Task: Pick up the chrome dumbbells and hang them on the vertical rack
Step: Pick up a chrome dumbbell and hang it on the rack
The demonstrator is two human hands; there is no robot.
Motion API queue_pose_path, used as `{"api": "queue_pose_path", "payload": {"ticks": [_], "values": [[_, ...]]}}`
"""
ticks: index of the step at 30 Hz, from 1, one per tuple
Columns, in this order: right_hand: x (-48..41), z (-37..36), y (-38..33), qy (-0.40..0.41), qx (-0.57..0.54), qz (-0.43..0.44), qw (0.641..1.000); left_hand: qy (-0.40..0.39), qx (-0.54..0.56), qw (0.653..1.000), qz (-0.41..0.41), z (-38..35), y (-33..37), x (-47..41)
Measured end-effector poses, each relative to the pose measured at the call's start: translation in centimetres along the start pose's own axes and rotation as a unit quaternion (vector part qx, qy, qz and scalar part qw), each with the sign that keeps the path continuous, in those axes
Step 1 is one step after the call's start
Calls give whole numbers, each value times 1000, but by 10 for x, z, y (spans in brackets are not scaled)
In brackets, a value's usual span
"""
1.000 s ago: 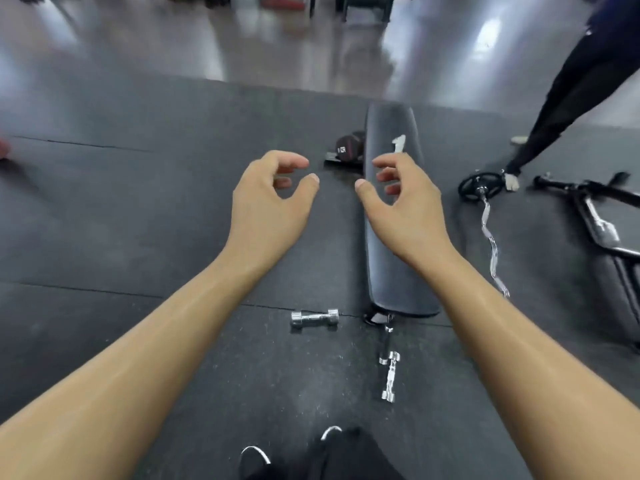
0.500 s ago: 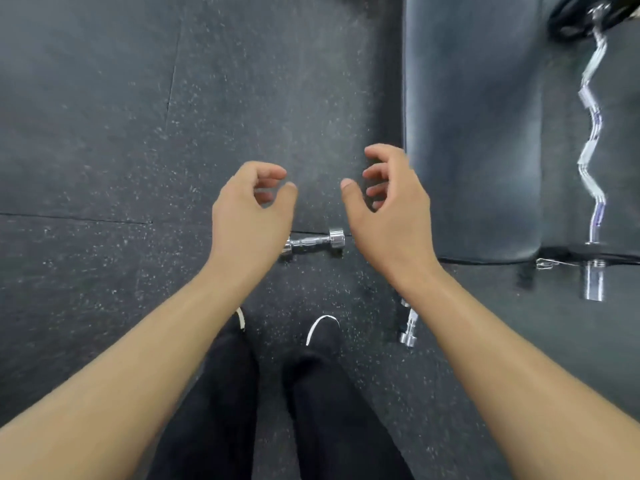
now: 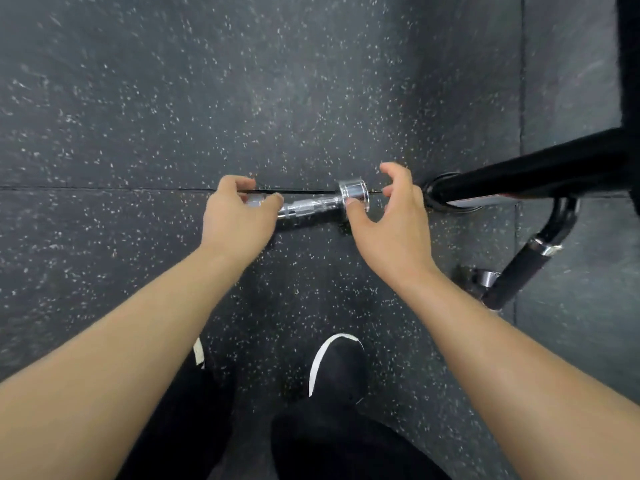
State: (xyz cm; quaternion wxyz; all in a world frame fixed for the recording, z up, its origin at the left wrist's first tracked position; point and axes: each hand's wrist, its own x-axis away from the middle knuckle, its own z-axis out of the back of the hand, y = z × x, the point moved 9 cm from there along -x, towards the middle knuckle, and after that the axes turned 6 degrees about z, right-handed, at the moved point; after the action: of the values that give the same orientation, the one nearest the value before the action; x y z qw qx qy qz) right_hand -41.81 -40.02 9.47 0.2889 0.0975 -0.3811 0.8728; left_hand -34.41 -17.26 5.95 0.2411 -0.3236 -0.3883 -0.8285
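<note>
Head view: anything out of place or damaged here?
Only the chrome dumbbell: it lies loose on the floor mat, along a seam, beside the black metal tube, not on any rack. The left hand curls round one end; the right hand touches the other with its thumb. No damage or spills show.

The dumbbell (image 3: 311,204) lies crosswise at the centre of the frame on the floor (image 3: 138,98), along a seam (image 3: 104,188). The left hand (image 3: 235,216) curls over its left end; the right hand (image 3: 391,220) is at its right end. Just right of that hand a bar (image 3: 519,178) slants to the upper right edge, with a handle (image 3: 519,271) below it. A shoe (image 3: 339,365) stands at lower centre.
</note>
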Motion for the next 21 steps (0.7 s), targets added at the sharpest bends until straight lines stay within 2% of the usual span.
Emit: {"api": "queue_pose_path", "payload": {"ticks": [6,10,12,15,18,21], "values": [[-42,-54,56,-12,-50,-95,994,49,-32,997,51,-31,-38,-56],[-55,-79,76,6,-99,-159,982,39,56,993,96,-41,-62,-76],[-58,-86,84,20,-136,-195,971,24,103,983,148,-44,-75,-85],[-57,-106,96,15,-275,-282,919,-1,146,971,190,-50,-80,-91],[-58,-120,98,24,-398,-330,856,16,131,980,151,-46,-75,-94],[-56,-120,100,53,-428,-345,834,38,102,989,103,-36,-72,-89]]}}
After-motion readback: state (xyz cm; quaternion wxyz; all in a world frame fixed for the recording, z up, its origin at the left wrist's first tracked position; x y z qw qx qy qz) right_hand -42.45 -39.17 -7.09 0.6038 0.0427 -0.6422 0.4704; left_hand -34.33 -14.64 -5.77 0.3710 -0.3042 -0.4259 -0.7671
